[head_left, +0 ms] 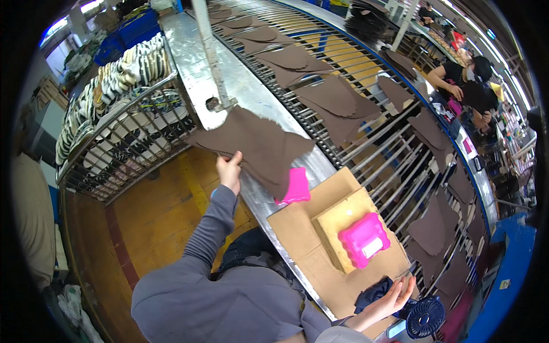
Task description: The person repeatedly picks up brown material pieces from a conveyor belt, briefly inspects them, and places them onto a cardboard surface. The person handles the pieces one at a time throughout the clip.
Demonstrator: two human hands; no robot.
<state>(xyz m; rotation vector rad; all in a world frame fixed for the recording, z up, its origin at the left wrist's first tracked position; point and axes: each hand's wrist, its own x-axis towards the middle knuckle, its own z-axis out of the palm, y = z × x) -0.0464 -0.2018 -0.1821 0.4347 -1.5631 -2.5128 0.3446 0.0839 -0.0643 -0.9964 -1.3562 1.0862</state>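
Note:
My left hand (230,171) grips the edge of several dark brown shoe-upper pieces (251,143), flat and held together over the metal bench. Their lower end partly covers a bright pink block (297,186). Another pink block (365,240), with wavy edges and a white label, rests on a tan pad (327,237) on a cardboard sheet (297,228). At the cardboard's near right corner is my right hand (389,300), fingers stretched out and apart, holding nothing that I can see. Beside it are a dark navy cloth (372,292) and a small dark fan (425,317).
A roller conveyor (366,148) curves past the bench, carrying brown pieces (329,97). A white post (209,51) rises from the bench. At left stands a metal rack cart (131,128) full of shoe soles. Across the conveyor a person (466,80) handles dark pieces.

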